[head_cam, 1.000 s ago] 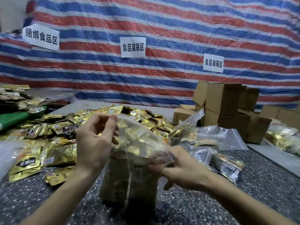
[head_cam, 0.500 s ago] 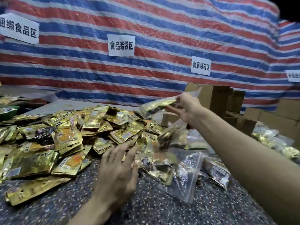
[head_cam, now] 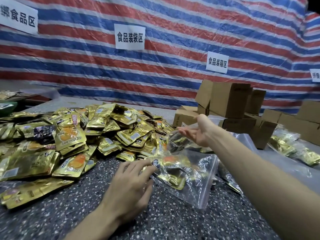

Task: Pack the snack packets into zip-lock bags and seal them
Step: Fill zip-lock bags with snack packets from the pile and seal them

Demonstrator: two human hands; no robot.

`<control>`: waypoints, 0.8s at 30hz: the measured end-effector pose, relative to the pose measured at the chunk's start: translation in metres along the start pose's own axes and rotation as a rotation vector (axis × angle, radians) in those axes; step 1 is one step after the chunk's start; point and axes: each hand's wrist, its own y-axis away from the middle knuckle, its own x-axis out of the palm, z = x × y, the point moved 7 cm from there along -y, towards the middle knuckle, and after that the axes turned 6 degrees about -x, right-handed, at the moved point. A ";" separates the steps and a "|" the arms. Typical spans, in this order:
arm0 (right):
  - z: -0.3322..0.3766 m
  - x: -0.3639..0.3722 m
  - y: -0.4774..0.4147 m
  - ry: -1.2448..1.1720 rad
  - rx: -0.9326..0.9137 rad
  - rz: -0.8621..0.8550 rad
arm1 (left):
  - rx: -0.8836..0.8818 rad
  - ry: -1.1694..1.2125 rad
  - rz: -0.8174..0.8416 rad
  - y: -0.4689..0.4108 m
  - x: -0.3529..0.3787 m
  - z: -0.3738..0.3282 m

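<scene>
On the speckled table [head_cam: 173, 222], toward its front edge, a bag [head_cam: 194, 186] filled with gold packets is laid flat. Its left end is touched by the spread, straight fingers of the left hand [head_cam: 128, 186]; nothing is gripped. Further back, the right hand [head_cam: 199, 134] is held released, fingers loose, above more bags [head_cam: 180, 142]. Loose packets [head_cam: 86, 134] are heaped toward the left edge, and boxes [head_cam: 230, 101] are stacked at the far right.
</scene>
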 end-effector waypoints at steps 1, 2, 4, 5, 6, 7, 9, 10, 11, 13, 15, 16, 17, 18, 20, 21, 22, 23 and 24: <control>-0.004 0.009 0.008 0.060 -0.040 0.059 | -0.013 0.009 0.001 0.000 -0.001 0.001; -0.011 0.019 0.015 0.121 -0.099 0.103 | -0.030 0.016 -0.002 0.000 -0.002 0.002; -0.031 0.042 0.028 0.206 -0.223 0.173 | -0.080 0.037 -0.008 0.001 -0.006 0.008; -0.046 0.055 0.035 0.220 -0.270 0.216 | -0.109 0.049 -0.014 0.002 -0.009 0.012; -0.062 0.065 0.042 0.219 -0.306 0.256 | -0.145 0.062 -0.024 0.002 -0.013 0.017; -0.077 0.075 0.049 0.199 -0.339 0.286 | -0.193 0.077 -0.034 0.003 -0.017 0.024; -0.103 0.089 0.061 0.153 -0.424 0.313 | -0.302 0.105 -0.056 0.007 -0.027 0.038; -0.113 0.092 0.065 0.165 -0.499 0.315 | -0.347 0.115 -0.067 0.009 -0.031 0.044; -0.118 0.093 0.069 0.229 -0.604 0.300 | -0.383 0.122 -0.072 0.012 -0.034 0.049; -0.123 0.096 0.074 0.385 -0.775 0.293 | -0.444 0.149 -0.064 0.014 -0.039 0.057; -0.129 0.094 0.073 0.395 -0.793 0.345 | -0.602 0.319 -0.060 0.014 -0.043 0.065; -0.131 0.093 0.071 0.351 -0.761 0.378 | -0.713 0.477 -0.071 0.015 -0.046 0.069; -0.134 0.092 0.068 0.284 -0.718 0.407 | -0.801 0.633 -0.089 0.017 -0.050 0.071; -0.136 0.090 0.064 0.225 -0.676 0.422 | -0.850 0.747 -0.112 0.021 -0.055 0.072; -0.139 0.088 0.057 0.175 -0.613 0.421 | -0.861 0.815 -0.110 0.032 -0.070 0.073; -0.140 0.087 0.055 0.167 -0.594 0.419 | -0.850 0.805 -0.093 0.040 -0.080 0.075; -0.141 0.086 0.053 0.164 -0.584 0.420 | -0.845 0.774 -0.077 0.049 -0.090 0.079; -0.141 0.086 0.051 0.161 -0.579 0.419 | -0.845 0.734 -0.070 0.057 -0.103 0.085; -0.141 0.085 0.051 0.164 -0.581 0.415 | -0.851 0.689 -0.076 0.065 -0.116 0.095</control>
